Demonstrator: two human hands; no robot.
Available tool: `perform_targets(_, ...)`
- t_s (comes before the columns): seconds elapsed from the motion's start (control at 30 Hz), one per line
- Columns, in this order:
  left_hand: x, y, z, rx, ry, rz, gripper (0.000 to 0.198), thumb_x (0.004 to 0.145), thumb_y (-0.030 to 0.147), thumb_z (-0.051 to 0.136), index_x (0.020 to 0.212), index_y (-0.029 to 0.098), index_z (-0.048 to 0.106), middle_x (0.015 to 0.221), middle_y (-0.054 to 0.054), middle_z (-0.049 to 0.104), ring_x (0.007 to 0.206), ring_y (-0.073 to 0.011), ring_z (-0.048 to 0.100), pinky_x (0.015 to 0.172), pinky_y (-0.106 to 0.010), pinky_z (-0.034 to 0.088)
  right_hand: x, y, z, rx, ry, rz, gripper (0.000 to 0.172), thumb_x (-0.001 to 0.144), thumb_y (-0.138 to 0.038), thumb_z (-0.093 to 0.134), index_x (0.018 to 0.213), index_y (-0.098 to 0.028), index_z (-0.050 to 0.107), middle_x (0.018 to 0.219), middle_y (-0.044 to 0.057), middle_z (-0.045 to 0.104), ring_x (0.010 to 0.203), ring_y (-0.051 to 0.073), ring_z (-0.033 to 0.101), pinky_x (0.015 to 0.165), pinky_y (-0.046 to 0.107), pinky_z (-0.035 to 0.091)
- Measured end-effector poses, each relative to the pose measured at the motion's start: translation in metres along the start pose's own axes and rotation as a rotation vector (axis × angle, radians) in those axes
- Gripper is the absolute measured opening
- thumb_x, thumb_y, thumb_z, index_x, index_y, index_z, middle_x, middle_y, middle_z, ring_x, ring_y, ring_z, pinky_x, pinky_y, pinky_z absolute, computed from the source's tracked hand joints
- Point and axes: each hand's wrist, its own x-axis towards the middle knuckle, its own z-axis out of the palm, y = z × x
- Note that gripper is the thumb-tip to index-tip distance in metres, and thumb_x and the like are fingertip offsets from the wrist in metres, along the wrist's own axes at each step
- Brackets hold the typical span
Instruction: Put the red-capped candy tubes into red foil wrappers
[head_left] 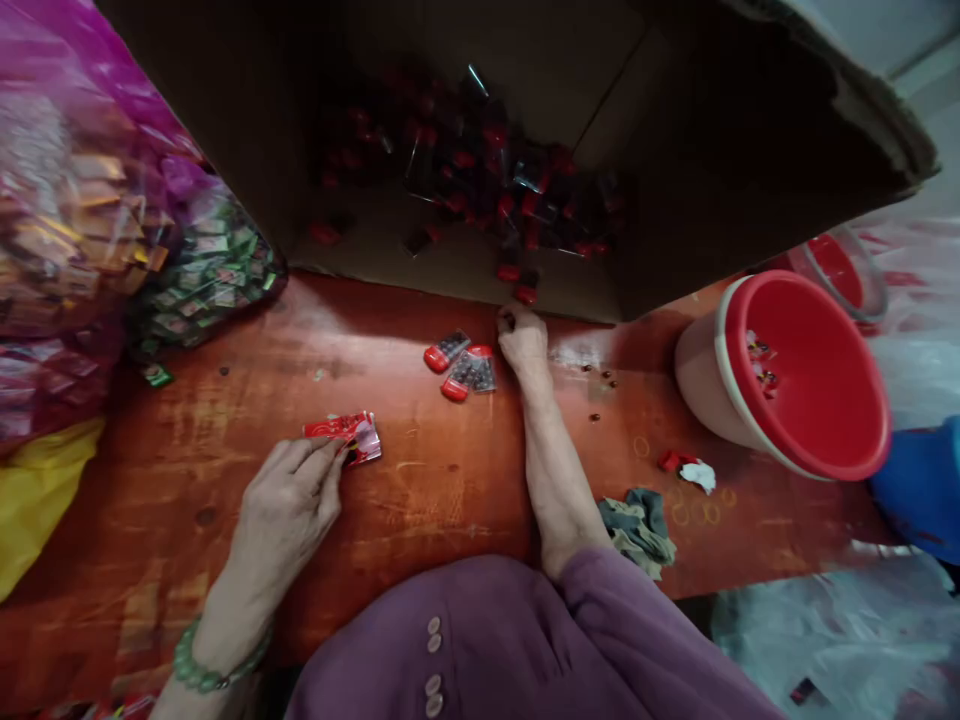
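Note:
My left hand [292, 490], a green bead bracelet at its wrist, pinches the near edge of a flat red printed packet [364, 437] on the table. At the front lip of the cardboard box, my right hand [523, 338] has its fingers curled in; whatever they hold is hidden. Just beyond them lies a small red-capped container [526, 290] inside the box. Between my hands, small clear containers [474, 370] with red caps and dark beads inside lie together on the table.
A large cardboard box [720, 180] stands open towards me, with many red-capped containers inside. Bags of small packets [217, 250] crowd the left. On the right are a red-lined bucket [817, 390], loose dark beads [595, 417] and a crumpled cloth [637, 530].

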Motion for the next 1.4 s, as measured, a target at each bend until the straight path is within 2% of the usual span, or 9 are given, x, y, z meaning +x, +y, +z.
perform_targets(0.17, -0.002, -0.002, 0.000, -0.018, 0.008, -0.052, 0.014, 0.092, 0.016, 0.055, 0.097, 0.014, 0.068, 0.090, -0.009, 0.073, 0.078, -0.0201, 0.064, 0.075, -0.033, 0.053, -0.021, 0.016, -0.014, 0.001, -0.006, 0.049, 0.027, 0.086, -0.017, 0.050, 0.103, -0.017, 0.071, 0.100, 0.011, 0.075, 0.093, 0.025, 0.067, 0.084, 0.036, 0.049)
perform_targets(0.3, -0.005, -0.003, -0.002, -0.044, 0.077, -0.121, 0.008, 0.088, 0.018, 0.062, 0.090, 0.020, 0.069, 0.083, -0.003, 0.074, 0.075, -0.0181, 0.067, 0.070, -0.030, 0.052, -0.043, 0.022, -0.018, 0.159, -0.085, -0.055, 0.027, 0.092, -0.033, 0.050, 0.101, -0.017, 0.070, 0.098, 0.009, 0.073, 0.092, 0.022, 0.065, 0.087, 0.037, 0.049)
perform_targets(0.43, -0.004, 0.000, -0.004, -0.066, 0.121, -0.124, 0.004, 0.085, 0.018, 0.066, 0.085, 0.021, 0.069, 0.075, -0.001, 0.073, 0.069, -0.0179, 0.065, 0.066, -0.030, 0.051, -0.056, 0.017, -0.016, 0.202, -0.158, -0.150, 0.033, 0.089, -0.034, 0.058, 0.114, -0.016, 0.066, 0.098, 0.009, 0.068, 0.089, 0.021, 0.063, 0.084, 0.036, 0.050)
perform_targets(0.7, 0.000, 0.013, 0.000, -0.044, 0.076, -0.066, 0.012, 0.088, 0.014, 0.060, 0.094, 0.017, 0.069, 0.088, -0.007, 0.075, 0.074, -0.0199, 0.066, 0.071, -0.032, 0.052, -0.072, -0.004, -0.012, 0.084, -0.265, -0.224, 0.034, 0.086, -0.032, 0.063, 0.118, -0.019, 0.066, 0.108, 0.011, 0.067, 0.100, 0.028, 0.059, 0.092, 0.047, 0.048)
perform_targets(0.93, 0.003, 0.030, -0.003, -0.227, 0.156, -0.198, 0.005, 0.085, 0.019, 0.067, 0.085, 0.022, 0.071, 0.080, 0.001, 0.076, 0.070, -0.0158, 0.068, 0.066, -0.027, 0.052, -0.096, -0.007, 0.009, 0.418, -0.201, -0.257, 0.023, 0.089, -0.025, 0.055, 0.111, -0.021, 0.059, 0.107, 0.007, 0.069, 0.089, 0.020, 0.063, 0.091, 0.044, 0.051)
perform_targets(1.03, 0.002, 0.034, -0.001, -0.270, 0.146, -0.223, 0.008, 0.085, 0.017, 0.066, 0.087, 0.020, 0.072, 0.083, -0.001, 0.077, 0.074, -0.0160, 0.069, 0.070, -0.028, 0.054, -0.101, -0.002, 0.017, 0.502, -0.132, -0.261, 0.023, 0.087, -0.028, 0.058, 0.109, -0.021, 0.062, 0.106, 0.007, 0.067, 0.093, 0.020, 0.063, 0.094, 0.044, 0.051)
perform_targets(1.1, 0.001, 0.037, 0.000, -0.289, 0.137, -0.234, 0.011, 0.087, 0.016, 0.063, 0.090, 0.019, 0.073, 0.086, -0.003, 0.077, 0.078, -0.0166, 0.070, 0.073, -0.029, 0.055, -0.104, 0.001, 0.018, 0.665, -0.160, -0.206, 0.024, 0.087, -0.034, 0.061, 0.108, -0.022, 0.064, 0.105, 0.005, 0.068, 0.094, 0.019, 0.063, 0.094, 0.042, 0.052)
perform_targets(1.23, -0.002, 0.044, 0.001, -0.334, 0.111, -0.261, 0.010, 0.087, 0.019, 0.064, 0.085, 0.019, 0.073, 0.080, -0.002, 0.075, 0.074, -0.0156, 0.069, 0.071, -0.028, 0.055, -0.113, 0.002, 0.011, 1.105, -0.333, -0.002, 0.031, 0.079, -0.041, 0.073, 0.104, -0.024, 0.065, 0.097, 0.000, 0.071, 0.083, 0.013, 0.068, 0.077, 0.029, 0.058)
perform_targets(1.4, -0.003, 0.053, 0.004, -0.365, 0.137, -0.257, 0.008, 0.083, 0.018, 0.070, 0.075, 0.018, 0.070, 0.068, 0.000, 0.070, 0.064, -0.0128, 0.062, 0.061, -0.025, 0.049, -0.130, -0.005, 0.003, 1.354, -0.572, 0.175, 0.040, 0.071, -0.046, 0.081, 0.100, -0.025, 0.064, 0.078, -0.004, 0.070, 0.058, 0.010, 0.067, 0.043, 0.018, 0.051)
